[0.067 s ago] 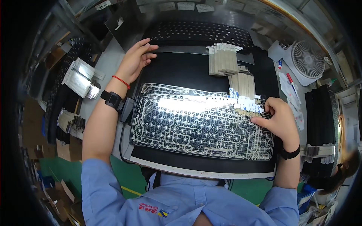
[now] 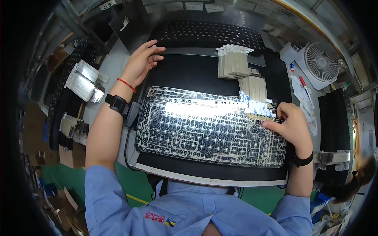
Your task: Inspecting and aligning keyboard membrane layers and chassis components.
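Black mat (image 2: 189, 72) expanse beyond circuit sheets (image 2: 204, 137), right fingers (image 2: 287, 109) at edge

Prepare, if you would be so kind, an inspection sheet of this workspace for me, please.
Surface: black worktop with a pale front edge.
Work items: clear circuit sheets on the worktop, glare across their upper part; pale strips extend beyond their upper right.
Clutter: red-capped marker and papers at the right.
Hands: left hand open near the worktop's upper left, holding nothing; right hand at the sheets' right end, grip unclear.
Cables: black cable curving down at the worktop's left.
Surroundings: white fan at upper right; green floor below.
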Motion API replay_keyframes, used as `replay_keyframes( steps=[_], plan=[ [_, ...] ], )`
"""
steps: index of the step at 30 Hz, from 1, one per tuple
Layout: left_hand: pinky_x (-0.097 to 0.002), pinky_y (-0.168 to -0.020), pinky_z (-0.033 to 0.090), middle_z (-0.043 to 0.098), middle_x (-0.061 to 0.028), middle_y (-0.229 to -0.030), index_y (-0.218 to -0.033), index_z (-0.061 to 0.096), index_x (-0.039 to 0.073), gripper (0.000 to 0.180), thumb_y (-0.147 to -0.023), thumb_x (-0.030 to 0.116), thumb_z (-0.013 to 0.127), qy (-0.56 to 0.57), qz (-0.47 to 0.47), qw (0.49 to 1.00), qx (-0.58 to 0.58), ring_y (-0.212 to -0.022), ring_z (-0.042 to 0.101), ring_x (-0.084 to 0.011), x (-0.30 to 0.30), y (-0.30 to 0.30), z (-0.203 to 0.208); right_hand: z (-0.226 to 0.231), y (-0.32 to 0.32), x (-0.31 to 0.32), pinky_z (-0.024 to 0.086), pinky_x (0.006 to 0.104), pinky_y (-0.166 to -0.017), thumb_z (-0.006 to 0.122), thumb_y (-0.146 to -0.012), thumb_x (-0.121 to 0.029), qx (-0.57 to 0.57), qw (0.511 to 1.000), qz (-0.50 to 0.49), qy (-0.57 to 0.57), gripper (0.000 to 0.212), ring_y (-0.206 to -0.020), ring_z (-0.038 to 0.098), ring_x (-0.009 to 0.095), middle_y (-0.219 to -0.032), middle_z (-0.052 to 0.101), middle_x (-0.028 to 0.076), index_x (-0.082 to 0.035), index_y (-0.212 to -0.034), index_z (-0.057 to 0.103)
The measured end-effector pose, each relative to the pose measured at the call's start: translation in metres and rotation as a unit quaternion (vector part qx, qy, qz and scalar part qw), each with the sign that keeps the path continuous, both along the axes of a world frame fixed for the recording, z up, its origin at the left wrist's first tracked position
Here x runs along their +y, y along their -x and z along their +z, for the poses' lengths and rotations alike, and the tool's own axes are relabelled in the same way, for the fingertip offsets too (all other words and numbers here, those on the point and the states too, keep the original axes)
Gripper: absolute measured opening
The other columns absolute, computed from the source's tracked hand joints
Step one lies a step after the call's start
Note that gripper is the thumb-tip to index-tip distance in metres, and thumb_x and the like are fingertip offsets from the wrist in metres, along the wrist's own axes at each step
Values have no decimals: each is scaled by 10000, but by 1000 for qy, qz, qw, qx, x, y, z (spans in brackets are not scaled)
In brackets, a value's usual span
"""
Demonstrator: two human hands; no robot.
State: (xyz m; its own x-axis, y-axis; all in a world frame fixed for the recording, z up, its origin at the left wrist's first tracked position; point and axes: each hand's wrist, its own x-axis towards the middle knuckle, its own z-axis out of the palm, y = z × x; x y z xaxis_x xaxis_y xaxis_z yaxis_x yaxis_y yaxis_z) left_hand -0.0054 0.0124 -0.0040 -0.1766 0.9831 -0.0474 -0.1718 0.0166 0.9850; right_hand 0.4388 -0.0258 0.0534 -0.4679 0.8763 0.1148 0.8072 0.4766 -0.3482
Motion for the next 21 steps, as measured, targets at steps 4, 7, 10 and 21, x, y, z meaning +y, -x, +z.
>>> replay_keyframes(
  steps=[4,7,10,21],
  plan=[
    [-198,-692,464,604,-76,-1123,-1332,419,50,382,-978,185,467,0,2,1000,6,-862,597,-106,-2,-3,3,3,4,-3,352,326,-447,849,-551,-475,20,999,-27,6,592,-451,462,214,-510,465,85,-36,-608,456],
    [-197,-695,466,605,-77,-1125,-1331,424,53,379,-979,189,466,-1,-2,1000,6,-865,599,-104,-1,-1,1,6,6,-6,343,306,-439,850,-553,-475,2,999,-35,10,580,-431,445,205,-494,464,69,-40,-609,471],
    [-196,-695,466,604,-76,-1129,-1328,431,56,375,-980,190,467,-1,-4,1000,9,-868,599,-104,0,-1,0,3,4,-6,325,303,-434,848,-559,-476,9,999,-34,23,590,-425,422,197,-481,438,68,-41,-559,450],
    [-201,-689,469,625,-71,-1093,-1290,474,48,349,-985,217,464,-2,-18,1000,16,-858,602,-102,-2,0,2,-14,-5,3,254,311,-435,847,-624,-330,85,995,54,1,586,-460,325,168,-501,352,60,-18,-521,362]
  ],
)
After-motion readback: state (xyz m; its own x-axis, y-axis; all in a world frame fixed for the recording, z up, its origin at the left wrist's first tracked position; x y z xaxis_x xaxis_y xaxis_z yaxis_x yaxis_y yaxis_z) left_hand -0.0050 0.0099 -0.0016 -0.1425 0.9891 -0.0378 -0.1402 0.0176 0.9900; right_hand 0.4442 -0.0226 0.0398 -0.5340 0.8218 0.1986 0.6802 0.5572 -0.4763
